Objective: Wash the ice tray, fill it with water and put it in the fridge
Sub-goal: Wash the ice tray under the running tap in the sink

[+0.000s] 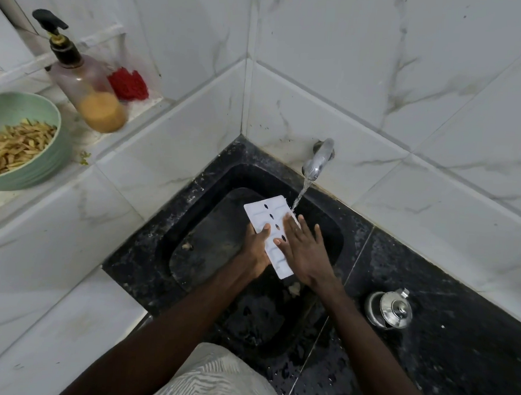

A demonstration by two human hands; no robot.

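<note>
- Across the back and both sides, white marble-patterned wall tiles (380,67) meet in a corner.
- Below them, a black speckled tabletop (426,342) fills the lower right and is dotted with water drops.
- A black sink (208,243) is set into this tabletop, right in the corner.
- At the far left, a pale green bowl (43,168) of yellowish strips sits on a white tiled ledge (75,133).
- Just beside the bowl on the ledge stands a clear pump bottle (89,91), with orange liquid in its bottom part.
- Over the sink, a white ice tray (267,215) is held at a slant, with dark oval holes down its middle. Its far end is under the running water.
- The right hand (306,254) lies flat on top of the tray, fingers straight and spread.
- The left hand (255,251) grips the tray's left long edge, thumb on top and fingers curled underneath.
- A small steel lidded pot (389,309) stands on the tabletop to the right of the sink.
- A chrome tap (317,161) juts from the wall above the sink.
- A red scrubber (128,84) rests on the ledge behind the bottle.
- A thin water stream (300,196) falls from the tap and lands by the right fingertips.
</note>
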